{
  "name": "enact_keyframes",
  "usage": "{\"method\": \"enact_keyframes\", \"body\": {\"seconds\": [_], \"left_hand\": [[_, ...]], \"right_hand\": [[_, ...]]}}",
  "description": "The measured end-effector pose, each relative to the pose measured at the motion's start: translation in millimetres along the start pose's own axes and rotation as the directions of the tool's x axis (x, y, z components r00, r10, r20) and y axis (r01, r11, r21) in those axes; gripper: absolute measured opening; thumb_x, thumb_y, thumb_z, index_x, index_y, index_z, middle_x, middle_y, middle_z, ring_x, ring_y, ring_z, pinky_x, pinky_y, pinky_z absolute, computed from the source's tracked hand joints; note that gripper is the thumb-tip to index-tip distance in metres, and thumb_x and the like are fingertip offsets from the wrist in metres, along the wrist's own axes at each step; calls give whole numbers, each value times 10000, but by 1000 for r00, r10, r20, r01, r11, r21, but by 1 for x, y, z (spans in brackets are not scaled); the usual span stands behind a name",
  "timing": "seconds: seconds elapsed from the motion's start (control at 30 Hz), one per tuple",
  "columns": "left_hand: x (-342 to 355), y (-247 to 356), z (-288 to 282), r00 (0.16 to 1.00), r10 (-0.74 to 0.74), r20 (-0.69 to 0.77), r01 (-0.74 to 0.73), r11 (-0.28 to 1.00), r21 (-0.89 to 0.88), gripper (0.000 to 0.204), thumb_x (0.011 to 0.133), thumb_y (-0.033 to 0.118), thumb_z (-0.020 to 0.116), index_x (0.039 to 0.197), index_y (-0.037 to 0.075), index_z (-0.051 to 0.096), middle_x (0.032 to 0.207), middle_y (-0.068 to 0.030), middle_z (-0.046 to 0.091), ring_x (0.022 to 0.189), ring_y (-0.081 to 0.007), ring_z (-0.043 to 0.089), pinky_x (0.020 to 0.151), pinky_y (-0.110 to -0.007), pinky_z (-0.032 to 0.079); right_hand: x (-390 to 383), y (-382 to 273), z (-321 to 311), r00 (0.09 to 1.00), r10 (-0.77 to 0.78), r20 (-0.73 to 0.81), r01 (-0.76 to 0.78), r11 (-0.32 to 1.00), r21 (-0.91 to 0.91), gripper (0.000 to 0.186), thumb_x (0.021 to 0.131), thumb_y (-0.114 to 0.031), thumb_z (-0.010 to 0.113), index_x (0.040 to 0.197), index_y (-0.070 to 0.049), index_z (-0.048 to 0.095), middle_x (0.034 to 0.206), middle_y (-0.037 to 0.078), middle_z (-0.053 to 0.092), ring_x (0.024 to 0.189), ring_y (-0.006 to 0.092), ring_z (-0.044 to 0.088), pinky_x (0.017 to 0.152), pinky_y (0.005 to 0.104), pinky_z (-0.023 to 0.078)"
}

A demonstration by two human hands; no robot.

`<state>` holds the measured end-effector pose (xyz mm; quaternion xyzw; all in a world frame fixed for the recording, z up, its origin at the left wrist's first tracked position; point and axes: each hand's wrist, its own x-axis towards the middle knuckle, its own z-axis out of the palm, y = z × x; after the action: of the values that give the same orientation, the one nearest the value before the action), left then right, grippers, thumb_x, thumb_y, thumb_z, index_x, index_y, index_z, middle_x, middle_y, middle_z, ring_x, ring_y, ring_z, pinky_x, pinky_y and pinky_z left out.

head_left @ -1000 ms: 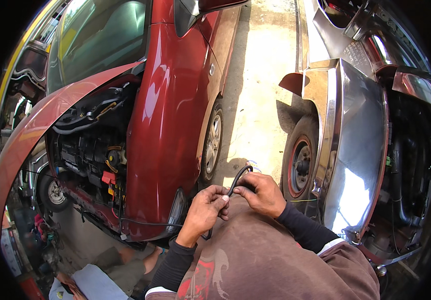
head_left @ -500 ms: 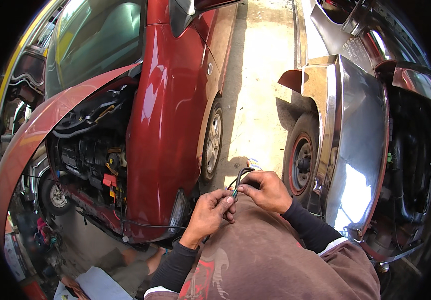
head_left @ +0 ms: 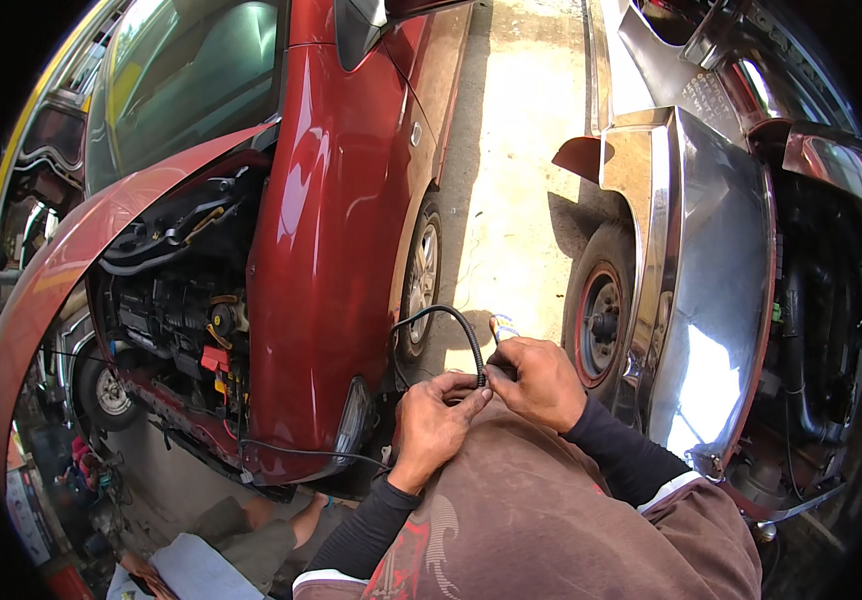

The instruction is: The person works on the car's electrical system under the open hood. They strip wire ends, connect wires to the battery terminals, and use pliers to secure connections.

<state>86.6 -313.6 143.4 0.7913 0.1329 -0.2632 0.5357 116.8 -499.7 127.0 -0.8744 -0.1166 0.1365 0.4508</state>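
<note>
My left hand (head_left: 439, 420) and my right hand (head_left: 533, 385) meet in front of my brown shirt, both closed in a pinch on a black corrugated tube (head_left: 473, 345). The tube rises from between my fingers and arcs leftward and down, forming a loop beside the red car's front wheel. A thinner black cable (head_left: 311, 450) runs across the car's lower front toward my hands. The exact ends between my fingertips are partly hidden.
A red car (head_left: 306, 270) with open bonnet (head_left: 111, 200) stands at my left, a silver vehicle (head_left: 701, 270) at my right, sunlit concrete (head_left: 511, 120) between. Another person (head_left: 256, 555) is low at bottom left. A foot in a sandal (head_left: 502, 325) shows beyond my hands.
The tube now stands out in a wider loop to the left, where it was bunched small above my fingers. My hands have shifted slightly to the right, still pinched together.
</note>
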Motion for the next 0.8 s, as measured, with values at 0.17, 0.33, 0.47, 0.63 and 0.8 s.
{"method": "enact_keyframes", "body": {"seconds": [0.17,0.33,0.47,0.63,0.8], "left_hand": [[12,6,-13,986,-62,155,51,996,75,301,952,212,751,1191,31,784,976,-178,806,924,-225,781,830,-338,566],[12,11,-8,999,-21,50,15,992,128,314,938,210,780,1123,-44,774,949,-183,805,873,-202,787,785,-329,585],[11,10,-2,999,-30,-16,31,997,71,260,882,119,845,1037,-76,773,893,-155,800,810,-143,751,737,-297,583],[13,5,4,999,-28,-27,28,1000,-3,230,861,63,860,1018,-72,760,858,-122,786,757,-108,715,689,-282,571],[18,4,4,998,58,32,-60,996,71,281,900,157,805,1054,-73,755,875,-187,790,773,-242,776,735,-352,589]], "right_hand": [[-9,-2,10,993,-121,-8,121,992,-41,120,891,-97,693,911,-4,619,868,184,612,896,404,625,836,494,506],[-18,-3,8,995,63,-83,-58,997,60,178,902,-112,720,896,22,603,858,201,640,843,414,652,763,495,514],[-21,-2,8,987,124,-102,-109,985,136,181,918,-119,730,886,24,624,839,208,669,809,412,673,734,479,519],[-21,3,20,969,223,-111,-190,949,251,180,926,-131,749,905,27,666,842,213,701,808,383,707,733,446,530],[-19,11,23,970,235,-57,-205,925,319,202,922,-151,772,904,34,692,876,217,718,778,353,722,710,425,541]]}}
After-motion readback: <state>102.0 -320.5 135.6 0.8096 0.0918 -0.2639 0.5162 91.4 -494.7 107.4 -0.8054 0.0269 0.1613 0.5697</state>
